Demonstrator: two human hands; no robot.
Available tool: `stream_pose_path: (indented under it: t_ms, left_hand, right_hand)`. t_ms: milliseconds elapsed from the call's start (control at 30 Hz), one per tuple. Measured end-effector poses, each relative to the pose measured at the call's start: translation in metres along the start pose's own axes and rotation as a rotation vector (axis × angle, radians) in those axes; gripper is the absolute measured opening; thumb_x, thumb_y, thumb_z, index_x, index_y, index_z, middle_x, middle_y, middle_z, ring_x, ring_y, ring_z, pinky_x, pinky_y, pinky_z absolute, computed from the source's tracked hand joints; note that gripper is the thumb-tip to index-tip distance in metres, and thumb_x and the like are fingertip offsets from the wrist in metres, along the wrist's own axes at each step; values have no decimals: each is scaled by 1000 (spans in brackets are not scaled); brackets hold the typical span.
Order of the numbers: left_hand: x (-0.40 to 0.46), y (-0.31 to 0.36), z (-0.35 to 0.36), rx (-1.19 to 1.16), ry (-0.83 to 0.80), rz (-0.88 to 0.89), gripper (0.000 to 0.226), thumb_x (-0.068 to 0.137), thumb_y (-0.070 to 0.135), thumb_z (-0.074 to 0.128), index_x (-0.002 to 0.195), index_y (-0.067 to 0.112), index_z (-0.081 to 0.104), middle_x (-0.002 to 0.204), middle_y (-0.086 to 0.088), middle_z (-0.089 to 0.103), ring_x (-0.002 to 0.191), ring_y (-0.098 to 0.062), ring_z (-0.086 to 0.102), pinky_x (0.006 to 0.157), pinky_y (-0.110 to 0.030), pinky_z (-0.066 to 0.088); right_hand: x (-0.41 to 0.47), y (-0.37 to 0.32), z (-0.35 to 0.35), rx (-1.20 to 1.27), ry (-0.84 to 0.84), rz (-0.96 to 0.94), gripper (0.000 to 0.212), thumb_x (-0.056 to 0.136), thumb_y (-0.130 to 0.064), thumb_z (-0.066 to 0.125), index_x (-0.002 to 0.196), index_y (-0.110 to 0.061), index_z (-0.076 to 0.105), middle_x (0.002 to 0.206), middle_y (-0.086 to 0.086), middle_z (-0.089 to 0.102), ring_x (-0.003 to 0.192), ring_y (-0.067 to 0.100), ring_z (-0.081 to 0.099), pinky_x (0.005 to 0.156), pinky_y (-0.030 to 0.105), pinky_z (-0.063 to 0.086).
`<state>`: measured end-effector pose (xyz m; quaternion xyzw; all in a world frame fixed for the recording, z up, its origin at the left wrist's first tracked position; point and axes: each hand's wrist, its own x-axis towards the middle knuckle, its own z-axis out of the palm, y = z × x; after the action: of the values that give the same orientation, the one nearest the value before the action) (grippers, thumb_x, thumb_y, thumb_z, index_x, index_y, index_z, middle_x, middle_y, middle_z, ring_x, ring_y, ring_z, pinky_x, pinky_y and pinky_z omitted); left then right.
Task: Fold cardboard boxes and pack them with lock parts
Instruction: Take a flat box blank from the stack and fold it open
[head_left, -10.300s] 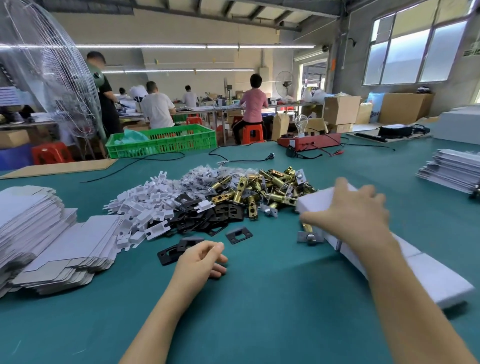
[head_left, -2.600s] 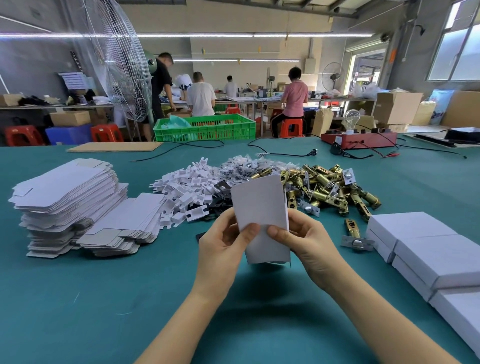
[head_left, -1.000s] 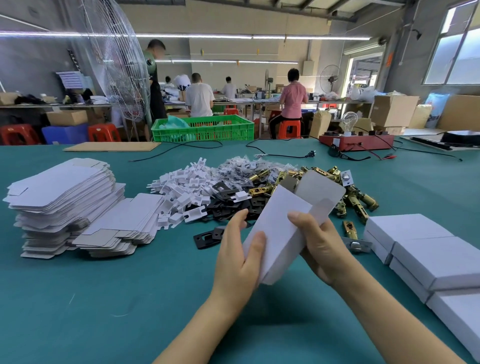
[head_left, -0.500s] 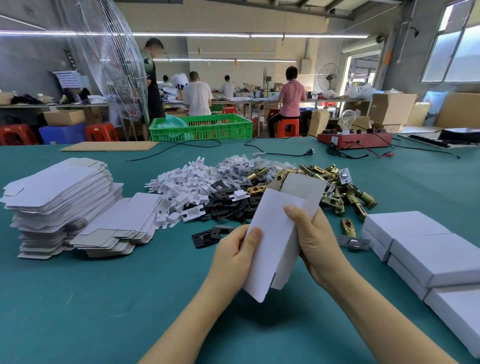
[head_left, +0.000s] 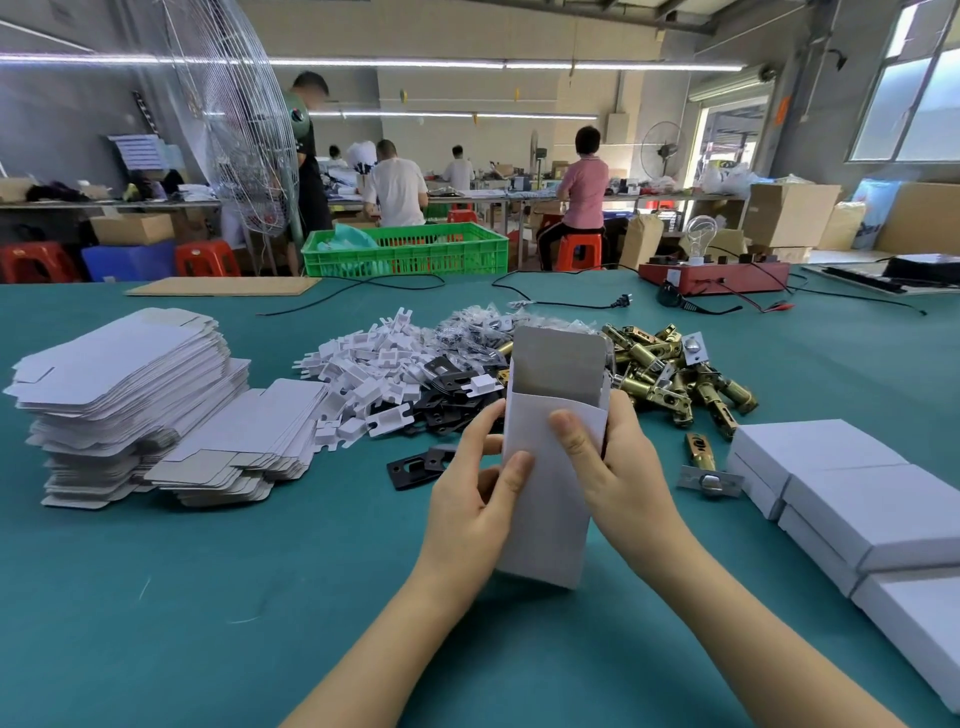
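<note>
A white cardboard box (head_left: 550, 467) is being held upright above the table (head_left: 208, 597), top flap standing open. It is being gripped by the left hand (head_left: 475, 506) and right hand (head_left: 618, 467), fingers curled round opposite sides. Brass latches (head_left: 675, 374) are lying beyond the grip; folded boxes (head_left: 857, 499) are lying to its right.

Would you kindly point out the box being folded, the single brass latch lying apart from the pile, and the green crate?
box (head_left: 551, 499): head view, its white front panel between the thumbs.
brass latch (head_left: 700, 451): head view, its brass barrel.
green crate (head_left: 415, 254): head view, its front mesh wall.
</note>
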<state>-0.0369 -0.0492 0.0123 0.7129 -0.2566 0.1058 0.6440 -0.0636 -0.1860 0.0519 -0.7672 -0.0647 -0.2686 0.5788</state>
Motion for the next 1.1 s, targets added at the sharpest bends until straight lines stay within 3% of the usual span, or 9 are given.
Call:
stream_pose_path:
  t_ms: [167,267,400,533,633,733,833,967,1100]
  left_hand:
    - [-2,5,-1,9,-4,74,44,88,52,51,129,59,36,100,25,66,72,-1,66,60,-18,48]
    - [-2,6,0,0,-22,89,46,89,48,53,127,67,36,102,25,67,74,-4,67,63,-23,51]
    - [-1,9,-5,4,-59,89,52,91,46,54,124,79,32,105,19,67,84,-25,67,76,-49,52]
    - [-1,12,-6,-51,-74,85,55,91,39,55,127,75,32,106,10,67,85,-22,68,79,-48,54]
    - [-2,14,-4,-78,-64,71,54,85,52,56,129,73,33,110,0,67,88,-37,64,81,-56,52]
    - [-2,13,-4,-85,-44,55,52,83,56,54,128,73,34,110,-8,66,84,-43,58,82,-64,48]
    - [-1,13,-6,-100,-36,46,49,83,56,53,128,69,38,110,-18,64,93,-48,57,85,-67,47]
    - [1,14,-8,-111,-61,69,43,87,52,51,128,64,41,107,-33,57,87,-49,55,82,-65,46]
    - [2,14,-10,-112,-59,89,36,88,51,52,121,61,46,101,-22,64,79,-47,55,68,-54,48]
  right_hand:
    - [-1,1,2,-24,49,-44,28,80,-52,50,97,-31,41,94,-14,60,82,-3,60,73,34,53]
    - [1,1,0,-18,43,-45,28,80,-50,49,98,-31,40,95,-13,59,82,-1,60,71,31,51]
    - [1,1,-1,-21,-11,-64,31,80,-52,49,99,-30,39,98,-12,60,84,3,62,72,34,53]
    - [2,2,-1,-28,-36,-80,29,80,-51,49,98,-31,38,100,-12,59,84,-3,60,70,26,51]
    - [2,3,-1,-43,-56,-100,28,80,-49,49,99,-32,38,95,-29,58,85,-14,57,66,10,46]
    - [2,4,-1,-51,-60,-107,27,81,-50,48,99,-32,38,92,-27,56,83,-16,55,64,10,43]
    - [2,4,-1,-79,-62,-117,33,79,-59,45,98,-33,37,95,-20,52,82,-16,55,62,10,42]
    - [2,5,-1,-95,-75,-118,25,82,-49,48,97,-33,36,94,-18,52,78,-15,55,60,8,41]
    - [1,4,0,-99,-75,-138,47,77,-75,41,102,-36,36,96,-20,55,81,-14,57,60,7,42]
